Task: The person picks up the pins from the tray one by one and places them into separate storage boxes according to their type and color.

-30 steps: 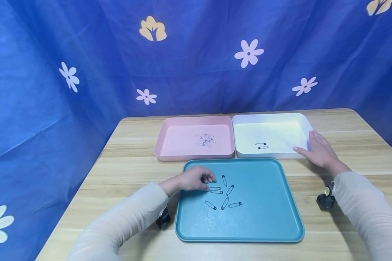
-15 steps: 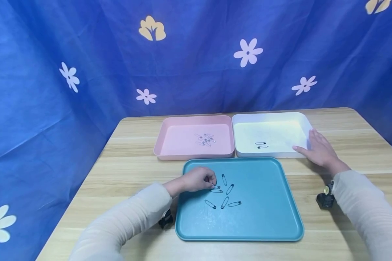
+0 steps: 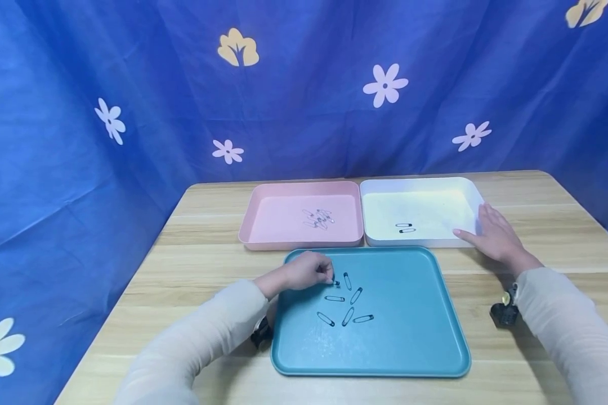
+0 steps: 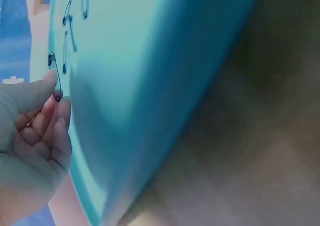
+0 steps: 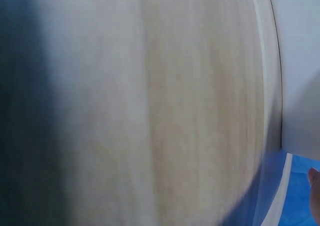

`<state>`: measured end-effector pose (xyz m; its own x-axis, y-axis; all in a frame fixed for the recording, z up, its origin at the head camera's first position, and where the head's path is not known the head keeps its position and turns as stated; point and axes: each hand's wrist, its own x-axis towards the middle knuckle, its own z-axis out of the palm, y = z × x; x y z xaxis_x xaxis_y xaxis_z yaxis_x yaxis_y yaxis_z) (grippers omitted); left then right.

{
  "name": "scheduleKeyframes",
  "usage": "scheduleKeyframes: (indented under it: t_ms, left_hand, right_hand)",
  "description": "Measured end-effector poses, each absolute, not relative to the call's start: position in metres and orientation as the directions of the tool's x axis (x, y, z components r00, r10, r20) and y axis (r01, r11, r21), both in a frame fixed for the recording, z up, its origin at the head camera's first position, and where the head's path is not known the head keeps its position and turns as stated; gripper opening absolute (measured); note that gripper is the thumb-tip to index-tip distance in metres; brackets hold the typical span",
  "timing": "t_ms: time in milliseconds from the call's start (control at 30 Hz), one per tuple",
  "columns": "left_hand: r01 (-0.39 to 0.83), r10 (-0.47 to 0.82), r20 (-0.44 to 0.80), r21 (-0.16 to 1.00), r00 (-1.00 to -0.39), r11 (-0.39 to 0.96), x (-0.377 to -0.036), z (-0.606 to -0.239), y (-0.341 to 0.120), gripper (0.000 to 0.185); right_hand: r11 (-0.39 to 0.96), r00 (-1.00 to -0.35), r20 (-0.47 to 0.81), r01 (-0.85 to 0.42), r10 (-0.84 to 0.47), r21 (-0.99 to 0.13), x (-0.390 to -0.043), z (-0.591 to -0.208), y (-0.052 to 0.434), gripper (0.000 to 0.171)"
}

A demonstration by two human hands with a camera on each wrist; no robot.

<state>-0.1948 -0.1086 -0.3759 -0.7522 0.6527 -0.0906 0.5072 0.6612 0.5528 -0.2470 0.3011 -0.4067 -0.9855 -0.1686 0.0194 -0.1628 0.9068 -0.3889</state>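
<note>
My left hand (image 3: 308, 271) pinches a black safety pin (image 4: 55, 78) between thumb and fingertips, just over the left part of the teal tray (image 3: 400, 343). On that tray lie several more black safety pins (image 3: 348, 316), loosely scattered beside and below the hand. My right hand (image 3: 497, 236) rests at the near right corner of the white tray (image 3: 436, 242), thumb along the front rim and fingers straight along its side. In the right wrist view only a bit of a finger (image 5: 315, 191) shows.
Two black safety pins (image 3: 405, 228) lie in the white tray. Left of it stands a pink tray (image 3: 278, 225) with a small heap of silvery safety pins (image 3: 318, 218). All the trays are on a wooden table (image 3: 202, 247), with a blue flowered cloth (image 3: 304, 112) hanging behind.
My left hand has closed on one of two neighbouring safety pins and drawn it slightly up and away; the other stays on the teal tray. The right hand has not moved.
</note>
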Motion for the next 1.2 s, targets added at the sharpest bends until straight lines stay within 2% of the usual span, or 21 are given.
scheduleKeyframes:
  t_ms: [167, 300, 500, 700, 933, 1200]
  left_hand:
    - [0.496, 0.61, -0.04, 0.541, -0.791, 0.679, -0.205, -0.37, -0.102, 0.012]
    - [0.482, 0.581, 0.022, 0.585, -0.813, 0.653, -0.213, -0.363, -0.09, 0.009]
    - [0.511, 0.584, 0.106, 0.626, -0.804, 0.59, -0.227, -0.353, -0.072, 0.006]
    - [0.458, 0.561, 0.084, 0.682, -0.823, 0.57, -0.241, -0.35, -0.056, 0.006]
    - [0.433, 0.519, 0.094, 0.688, -0.849, 0.583, -0.257, -0.346, -0.037, 0.005]
    - [0.352, 0.46, 0.063, 0.737, -0.886, 0.576, -0.275, -0.354, -0.014, 0.007]
  right_hand:
    - [0.902, -0.985, 0.033, -0.17, -0.171, -0.396, -0.246, -0.407, 0.301, 0.095]
    - [0.903, -0.985, 0.029, -0.166, -0.168, -0.396, -0.247, -0.407, 0.301, 0.095]
    - [0.901, -0.986, 0.023, -0.16, -0.165, -0.404, -0.248, -0.408, 0.303, 0.095]
    - [0.906, -0.986, 0.029, -0.16, -0.161, -0.392, -0.248, -0.409, 0.303, 0.096]
    - [0.91, -0.986, 0.035, -0.166, -0.165, -0.381, -0.247, -0.41, 0.302, 0.095]
    - [0.909, -0.987, 0.032, -0.158, -0.157, -0.385, -0.246, -0.408, 0.301, 0.096]
